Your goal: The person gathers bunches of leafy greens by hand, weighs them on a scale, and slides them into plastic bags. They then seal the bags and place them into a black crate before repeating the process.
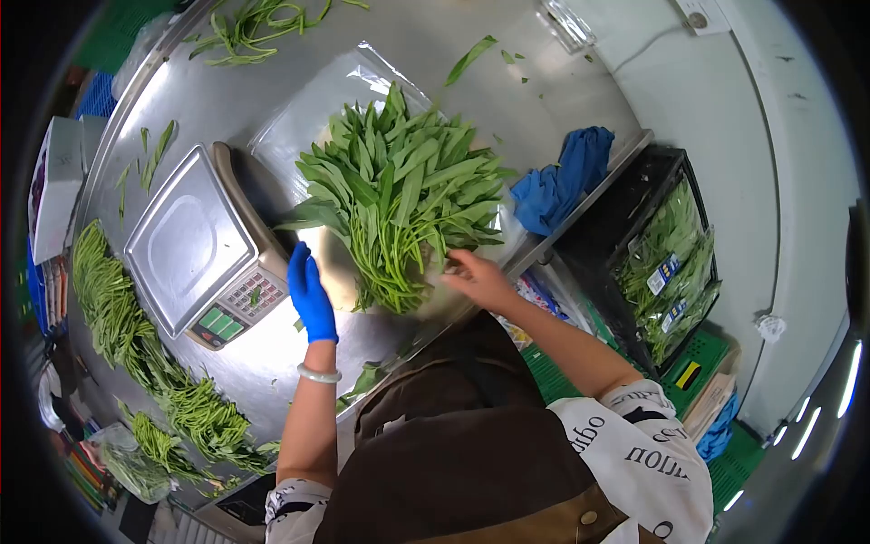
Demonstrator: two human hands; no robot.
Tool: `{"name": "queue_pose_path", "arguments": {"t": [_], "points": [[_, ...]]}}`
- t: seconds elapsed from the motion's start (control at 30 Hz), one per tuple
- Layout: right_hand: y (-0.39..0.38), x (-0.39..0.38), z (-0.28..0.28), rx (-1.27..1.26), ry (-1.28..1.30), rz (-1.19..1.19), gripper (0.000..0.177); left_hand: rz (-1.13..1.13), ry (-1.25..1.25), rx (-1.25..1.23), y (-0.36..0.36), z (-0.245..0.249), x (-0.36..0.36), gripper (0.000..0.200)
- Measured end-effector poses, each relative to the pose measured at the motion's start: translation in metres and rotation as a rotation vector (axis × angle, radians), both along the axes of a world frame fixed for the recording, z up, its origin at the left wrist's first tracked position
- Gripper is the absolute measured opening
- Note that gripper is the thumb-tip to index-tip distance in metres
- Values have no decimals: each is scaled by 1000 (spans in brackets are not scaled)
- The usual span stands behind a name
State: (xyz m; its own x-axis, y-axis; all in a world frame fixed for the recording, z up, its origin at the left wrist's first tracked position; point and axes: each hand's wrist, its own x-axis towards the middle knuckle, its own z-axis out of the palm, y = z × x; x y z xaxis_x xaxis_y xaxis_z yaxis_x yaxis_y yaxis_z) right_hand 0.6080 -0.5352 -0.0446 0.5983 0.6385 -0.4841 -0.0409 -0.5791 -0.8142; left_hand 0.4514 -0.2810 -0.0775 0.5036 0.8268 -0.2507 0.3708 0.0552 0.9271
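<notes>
A large bunch of leafy greens (399, 181), like water spinach, lies on a clear plastic bag (281, 136), leaves away from me and cut stems toward me. My left hand (311, 295), in a blue glove, is beside the bunch on its left, fingers stretched out and holding nothing. Bare, my right hand (480, 281) is at the right of the stems, its fingers slightly bent and apart. Whether its fingertips touch a stem is hard to see. To the left of my gloved hand stands a digital scale (195, 245) with a bare metal pan.
More greens (109, 299) line the left edge of the steel table (308, 381). Loose stems (249, 32) lie at the far left. A blue cloth (566, 177) rests at the right edge. A black crate (580, 240) holds bagged greens (666, 263) beside the wall.
</notes>
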Motion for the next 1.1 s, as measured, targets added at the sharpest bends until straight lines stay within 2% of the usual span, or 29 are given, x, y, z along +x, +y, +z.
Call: {"name": "queue_pose_path", "arguments": {"t": [0.07,0.1,0.17,0.2,0.23,0.3,0.4,0.57,0.6,0.73,0.8,0.83,0.87,0.9,0.97,1.03,1.1], "points": [[-34,1,-6,-14,-92,-107,29,68,62,-81,7,-19,-31,33],[-45,2,-11,-63,-164,-149,25,-12,153,-38,8,-32,-42,36],[-57,3,-32,-40,-229,-223,21,-65,159,73,1,-46,-43,41],[-59,3,-42,-30,-260,-260,20,-75,195,-17,-2,-37,-35,49],[-58,5,-48,17,-156,-300,19,-103,149,5,-4,-41,-29,53],[-53,10,-56,112,54,-376,19,-133,238,148,-1,-47,-22,56],[-49,15,-51,46,-157,-245,19,-140,353,238,6,-50,-14,54],[-51,32,-37,-57,-734,120,21,-63,461,330,14,-53,1,45],[-50,40,-33,-66,-839,187,21,-41,469,358,12,-40,9,37],[-40,69,-11,62,-1171,447,11,-283,291,-151,24,-18,18,26],[-28,78,10,115,-1197,619,11,-515,283,140,40,-58,6,26],[-19,80,24,142,-1212,708,11,-625,273,289,37,-34,18,26],[-7,77,37,232,-1267,793,8,-712,384,528,27,-7,21,22],[10,70,53,322,-1317,878,6,-698,448,660,13,23,30,19],[40,37,92,529,-1293,906,1,-663,577,921,-7,61,38,14],[59,2,126,452,-1256,909,5,-705,612,1044,-22,85,37,12],[66,-26,108,368,-1163,871,4,-779,726,1118,-36,100,29,18]]}}
